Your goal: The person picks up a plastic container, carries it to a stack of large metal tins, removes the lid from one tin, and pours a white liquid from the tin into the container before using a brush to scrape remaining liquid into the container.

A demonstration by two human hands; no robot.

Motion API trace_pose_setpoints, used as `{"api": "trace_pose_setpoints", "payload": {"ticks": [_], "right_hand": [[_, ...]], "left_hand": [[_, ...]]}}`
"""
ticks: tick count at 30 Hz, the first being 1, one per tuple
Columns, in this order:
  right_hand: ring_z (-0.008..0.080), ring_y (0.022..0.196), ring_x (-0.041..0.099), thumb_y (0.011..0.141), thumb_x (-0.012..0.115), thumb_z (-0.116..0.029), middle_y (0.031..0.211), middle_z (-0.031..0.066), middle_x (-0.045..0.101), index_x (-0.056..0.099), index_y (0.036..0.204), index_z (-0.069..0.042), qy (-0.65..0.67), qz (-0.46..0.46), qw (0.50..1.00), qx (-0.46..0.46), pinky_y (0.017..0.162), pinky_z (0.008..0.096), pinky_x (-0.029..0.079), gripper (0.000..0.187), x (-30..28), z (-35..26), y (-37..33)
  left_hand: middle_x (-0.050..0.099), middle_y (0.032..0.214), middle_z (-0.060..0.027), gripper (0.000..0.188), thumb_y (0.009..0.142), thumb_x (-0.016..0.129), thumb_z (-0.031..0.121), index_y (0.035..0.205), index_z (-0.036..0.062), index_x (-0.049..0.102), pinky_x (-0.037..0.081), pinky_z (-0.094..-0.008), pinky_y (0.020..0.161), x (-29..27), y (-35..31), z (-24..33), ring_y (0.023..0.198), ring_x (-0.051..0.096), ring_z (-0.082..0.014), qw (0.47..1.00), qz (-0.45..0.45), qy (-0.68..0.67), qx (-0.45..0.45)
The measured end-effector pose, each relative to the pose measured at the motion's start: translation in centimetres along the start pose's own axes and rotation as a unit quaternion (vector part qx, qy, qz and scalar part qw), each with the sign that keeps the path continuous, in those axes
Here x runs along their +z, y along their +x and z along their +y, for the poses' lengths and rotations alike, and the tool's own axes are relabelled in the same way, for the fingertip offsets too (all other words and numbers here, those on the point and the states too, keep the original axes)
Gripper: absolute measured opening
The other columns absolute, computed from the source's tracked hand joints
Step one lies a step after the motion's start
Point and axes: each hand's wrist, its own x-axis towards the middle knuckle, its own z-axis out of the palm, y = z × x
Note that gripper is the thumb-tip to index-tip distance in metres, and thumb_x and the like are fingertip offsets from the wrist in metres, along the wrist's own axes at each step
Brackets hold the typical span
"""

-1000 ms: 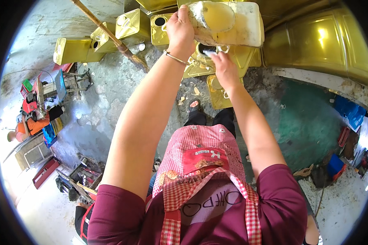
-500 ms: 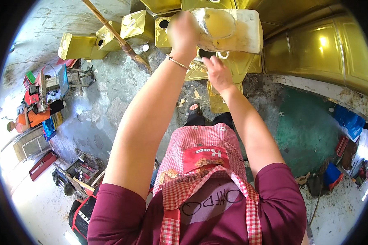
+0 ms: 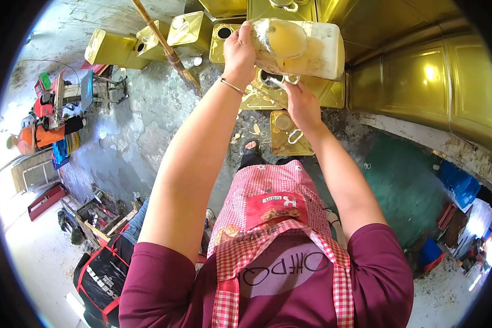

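My left hand [image 3: 239, 57] is closed on one end of a grimy, whitish plastic jug [image 3: 325, 48], tilted on its side above the tins. A rounded opening in the jug's upper side shows yellow inside. Just below it, my right hand [image 3: 302, 103] is closed, fingers pinched beside the dark round mouth of a gold tin [image 3: 325, 93]. Something thin and whitish shows at those fingertips, too small to name. Nearer my feet stands another gold tin [image 3: 281, 143] with a round cap and a wire handle.
More gold tins [image 3: 188, 30] line the far side; tall ones [image 3: 421, 82] stand stacked at the right. A wooden-handled broom [image 3: 172, 57] leans at the far left. Scraps lie on the worn floor. At the left edge is a person in orange [image 3: 48, 135]. A black bag [image 3: 101, 279] sits lower left.
The jug and my left hand have come slightly nearer, and the left hand is no longer blurred. My right hand has shifted a little nearer and right. The whole view has shifted slightly.
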Motion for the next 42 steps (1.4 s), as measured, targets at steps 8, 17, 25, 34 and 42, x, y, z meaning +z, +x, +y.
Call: {"api": "trace_pose_setpoints", "payload": {"ticks": [8, 17, 25, 34, 42], "right_hand": [[0.031, 0.064, 0.065, 0.089, 0.055, -0.01, 0.074, 0.0177, 0.066, 0.064, 0.096, 0.002, 0.343, -0.029, 0.831, 0.437, 0.061, 0.0378, 0.051, 0.017, 1.1, -0.7, 0.1], [0.0289, 0.066, 0.066, 0.087, 0.059, -0.008, 0.078, 0.0202, 0.064, 0.063, 0.097, 0.002, 0.094, -0.03, 0.98, 0.172, 0.059, 0.0381, 0.051, 0.015, 0.3, 1.0, -3.7], [0.01, 0.065, 0.063, 0.095, 0.057, -0.006, 0.081, 0.007, 0.064, 0.063, 0.103, 0.002, 0.504, -0.121, 0.816, 0.256, 0.057, 0.0221, 0.052, 0.013, -17.2, -5.5, 3.1], [0.0111, 0.065, 0.064, 0.094, 0.059, -0.01, 0.08, 0.0062, 0.068, 0.064, 0.103, 0.002, 0.425, -0.012, 0.879, 0.214, 0.055, 0.0211, 0.049, 0.016, -17.5, -4.8, 11.7], [0.0121, 0.059, 0.065, 0.092, 0.059, -0.005, 0.085, 0.0095, 0.068, 0.063, 0.107, 0.003, 0.226, -0.069, 0.952, 0.193, 0.053, 0.0254, 0.051, 0.017, -11.2, -5.5, 14.6]], "left_hand": [[0.065, 0.11, -0.0095, 0.038, 0.099, 0.049, 0.03, 0.116, -0.0027, 0.057, 0.055, -0.0366, 0.082, -1.2, 0.5, 0.2, 0.095, 0.065, -0.0209, 0.999, 0.012, 0.045, -0.018], [0.064, 0.1, -0.0057, 0.034, 0.099, 0.051, 0.029, 0.108, -0.003, 0.06, 0.049, -0.029, 0.082, -2.6, 0.9, -0.8, 0.09, 0.06, -0.013, 0.999, -0.008, -0.043, -0.015], [0.062, 0.113, -0.0072, 0.032, 0.102, 0.043, 0.029, 0.115, 0.0013, 0.055, 0.053, -0.0341, 0.088, -6.5, -1.0, -2.4, 0.104, 0.062, -0.0186, 0.999, 0.012, -0.045, -0.029], [0.064, 0.111, -0.0081, 0.037, 0.102, 0.045, 0.033, 0.118, 0.001, 0.054, 0.052, -0.0314, 0.086, -6.5, -4.9, -2.2, 0.099, 0.063, -0.0152, 0.991, 0.016, -0.131, -0.017], [0.066, 0.106, -0.0066, 0.033, 0.101, 0.047, 0.029, 0.114, 0.0004, 0.057, 0.051, -0.027, 0.083, -6.3, -4.5, -1.8, 0.093, 0.063, -0.0128, 0.993, 0.006, -0.116, -0.035]]}}
